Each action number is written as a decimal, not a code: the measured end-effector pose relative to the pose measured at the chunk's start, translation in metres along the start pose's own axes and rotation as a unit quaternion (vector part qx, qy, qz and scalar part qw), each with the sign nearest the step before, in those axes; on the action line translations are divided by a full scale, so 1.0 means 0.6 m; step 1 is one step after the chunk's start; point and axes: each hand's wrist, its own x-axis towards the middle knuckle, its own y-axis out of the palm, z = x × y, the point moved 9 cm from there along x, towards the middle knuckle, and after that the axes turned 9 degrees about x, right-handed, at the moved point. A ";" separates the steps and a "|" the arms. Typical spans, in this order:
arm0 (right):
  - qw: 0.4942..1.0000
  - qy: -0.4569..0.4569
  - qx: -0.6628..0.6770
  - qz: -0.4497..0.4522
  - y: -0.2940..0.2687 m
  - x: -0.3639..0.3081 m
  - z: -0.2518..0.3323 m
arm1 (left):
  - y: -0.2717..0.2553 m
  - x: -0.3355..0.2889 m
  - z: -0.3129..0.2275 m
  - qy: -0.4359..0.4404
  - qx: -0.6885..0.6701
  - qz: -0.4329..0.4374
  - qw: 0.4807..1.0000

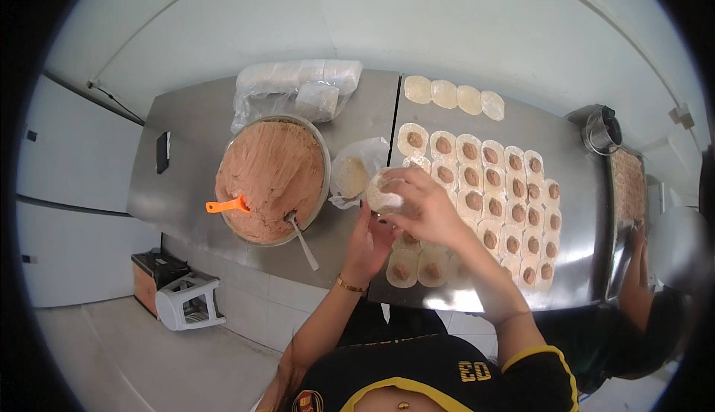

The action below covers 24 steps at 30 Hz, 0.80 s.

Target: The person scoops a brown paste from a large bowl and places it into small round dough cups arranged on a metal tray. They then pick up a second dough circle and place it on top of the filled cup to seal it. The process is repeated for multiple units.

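Note:
Between my two hands is a pale stack of round dough wrappers (383, 191). My right hand (424, 207) grips it from above and the right, fingers curled over its edge. Just below, my left hand (369, 244) is palm up with its fingers apart, close under the wrappers; whether it touches them is hard to see. An opened plastic bag (346, 160) with more wrappers lies beside the stack. Rows of flat wrappers topped with pinkish filling (493, 181) spread over the right table, partly hidden by my right arm.
At left stands a large metal bowl (325, 196) of pink meat filling, with an orange-handled tool (227, 205) and a metal spoon (302, 241) in it. Behind are bagged wrappers (298, 77), and bare wrappers (456, 96) at the back. A phone (163, 151) lies far left. Another person's arm (635, 270) reaches a filled tray (628, 189) at right.

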 end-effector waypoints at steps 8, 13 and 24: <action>0.993 0.080 0.028 -0.081 0.025 -0.023 0.030 | 0.037 -0.017 -0.026 0.037 -0.040 0.061 0.997; 0.992 0.081 -0.002 -0.101 0.038 -0.034 0.044 | 0.018 -0.025 -0.021 0.058 -0.041 0.080 0.994; 0.979 0.076 -0.040 -0.185 0.050 -0.046 0.075 | 0.010 -0.046 -0.029 0.064 -0.041 0.061 0.995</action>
